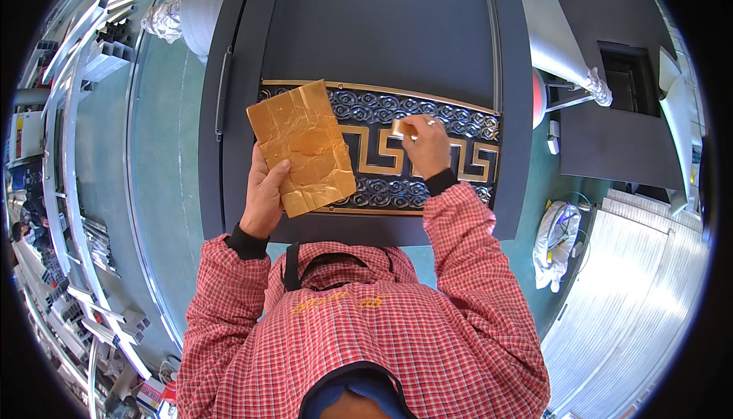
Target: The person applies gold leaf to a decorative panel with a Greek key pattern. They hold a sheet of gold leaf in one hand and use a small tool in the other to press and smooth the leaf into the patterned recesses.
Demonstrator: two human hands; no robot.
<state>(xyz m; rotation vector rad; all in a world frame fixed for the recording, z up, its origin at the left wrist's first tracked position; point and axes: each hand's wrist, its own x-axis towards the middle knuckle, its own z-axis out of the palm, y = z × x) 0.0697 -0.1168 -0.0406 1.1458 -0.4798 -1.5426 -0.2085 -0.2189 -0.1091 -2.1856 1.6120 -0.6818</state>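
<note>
A creased, gold-smeared piece of cardboard point(304, 140) is gripped along its lower left edge by my left hand point(263, 194), thumb on top. Between the fingertips of my right hand point(429, 144) is a small gold-coloured pad point(402, 127); its exact kind is unclear. That hand is over a decorative band on a dark grey door panel point(382, 30). The band has a raised key pattern point(382, 161) in gold, with dark swirl relief point(374, 190) above and below. Part of the band's left end is hidden by the cardboard. Whether the pad touches the pattern cannot be seen.
A long dark handle point(223, 92) lies along the panel's left side. Wrapped supports point(200, 18) stand at both sides. Another dark panel point(611, 53) and a stack of ribbed pale sheets point(634, 282) are at right. Metal profiles fill a rack point(76, 114) at left.
</note>
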